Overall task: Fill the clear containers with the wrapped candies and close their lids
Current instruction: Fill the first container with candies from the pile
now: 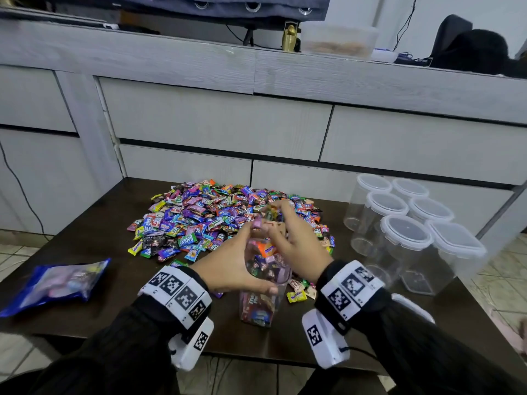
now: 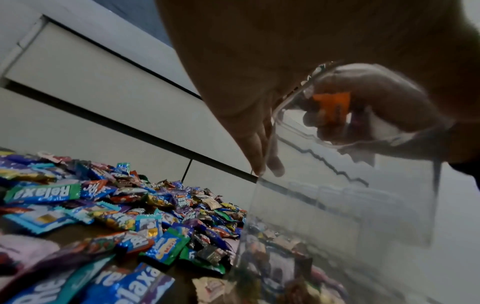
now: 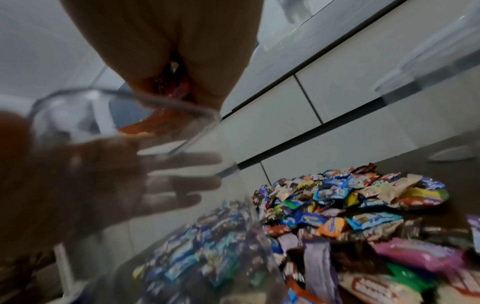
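Grey cabinet drawers (image 1: pixel 216 121) stand behind a dark table (image 1: pixel 94 232), with pale floor tiles around it. From the head view, a broad heap of wrapped candies (image 1: pixel 216 212) covers the table's far middle, and a group of lidded clear containers (image 1: pixel 405 232), seemingly all empty, waits at the right edge, so most of the task appears to remain. A blue candy bag (image 1: pixel 54 283) lies near the left edge. At the near edge stands the open container (image 1: pixel 261 297), partly filled. The left hand (image 1: pixel 231 269) wraps its thumb and fingers round the container's upper wall, probably to steady it while it is loaded. The right hand (image 1: pixel 293 240) is over the mouth, fingers bunched on a few candies.

Seen from the left wrist, the left hand (image 2: pixel 259 72) lies along the clear wall of the open container (image 2: pixel 337 205); through the plastic the right hand (image 2: pixel 376 102) is curled round an orange wrapper above the opening.

Seen from the right wrist, the right hand (image 3: pixel 176 51) pinches red and orange wrappers just above the rim of the open container (image 3: pixel 130 115), while the spread fingers of the left hand (image 3: pixel 130 179) show through the plastic. Loose wrapped candies (image 3: pixel 350 205) lie beside it.
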`<action>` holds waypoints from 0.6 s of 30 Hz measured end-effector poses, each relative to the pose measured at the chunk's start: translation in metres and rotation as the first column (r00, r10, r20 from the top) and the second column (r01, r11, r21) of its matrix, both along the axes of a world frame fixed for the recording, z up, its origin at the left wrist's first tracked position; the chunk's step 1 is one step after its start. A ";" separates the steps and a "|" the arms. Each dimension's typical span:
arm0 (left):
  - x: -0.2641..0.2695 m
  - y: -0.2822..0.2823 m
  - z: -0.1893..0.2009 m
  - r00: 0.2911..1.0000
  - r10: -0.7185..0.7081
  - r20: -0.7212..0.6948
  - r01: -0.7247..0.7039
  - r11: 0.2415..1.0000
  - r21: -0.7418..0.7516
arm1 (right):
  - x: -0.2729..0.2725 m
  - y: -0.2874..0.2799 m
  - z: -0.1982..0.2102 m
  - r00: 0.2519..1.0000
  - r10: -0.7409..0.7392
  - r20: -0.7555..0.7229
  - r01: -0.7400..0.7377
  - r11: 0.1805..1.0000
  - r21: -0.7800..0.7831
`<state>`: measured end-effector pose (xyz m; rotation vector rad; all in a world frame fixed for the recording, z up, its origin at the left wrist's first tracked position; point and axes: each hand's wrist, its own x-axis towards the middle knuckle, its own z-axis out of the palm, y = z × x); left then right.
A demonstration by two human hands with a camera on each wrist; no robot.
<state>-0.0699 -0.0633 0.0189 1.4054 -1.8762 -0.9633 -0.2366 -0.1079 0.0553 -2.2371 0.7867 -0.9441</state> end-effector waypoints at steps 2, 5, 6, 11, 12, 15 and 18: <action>0.000 -0.001 -0.004 0.997 0.037 -0.061 -0.037 0.999 -0.001 | 0.004 0.004 -0.008 0.999 0.018 -0.032 -0.018 1.000 -0.021; -0.003 0.001 -0.010 0.988 0.097 -0.122 -0.100 0.995 -0.014 | 0.001 0.006 -0.012 0.995 0.044 -0.084 -0.054 0.992 -0.116; -0.004 0.003 -0.011 0.984 0.111 -0.139 -0.115 0.993 -0.022 | 0.001 0.006 -0.012 0.993 0.057 -0.099 -0.072 0.986 -0.151; -0.007 0.003 -0.017 0.966 0.103 -0.237 -0.107 0.994 -0.004 | 0.000 0.006 -0.014 0.982 0.060 -0.179 -0.106 0.959 -0.264; -0.007 0.003 -0.018 0.960 0.097 -0.262 -0.102 0.995 -0.006 | 0.000 0.005 -0.015 0.980 0.057 -0.190 -0.108 0.957 -0.270; -0.010 0.004 -0.017 0.950 0.093 -0.299 -0.101 0.995 -0.012 | 0.000 0.004 -0.013 0.980 0.069 -0.189 -0.117 0.960 -0.255; -0.009 0.004 -0.018 0.955 0.086 -0.283 -0.096 0.995 -0.025 | -0.001 0.004 -0.012 0.985 0.108 -0.135 -0.133 0.972 -0.193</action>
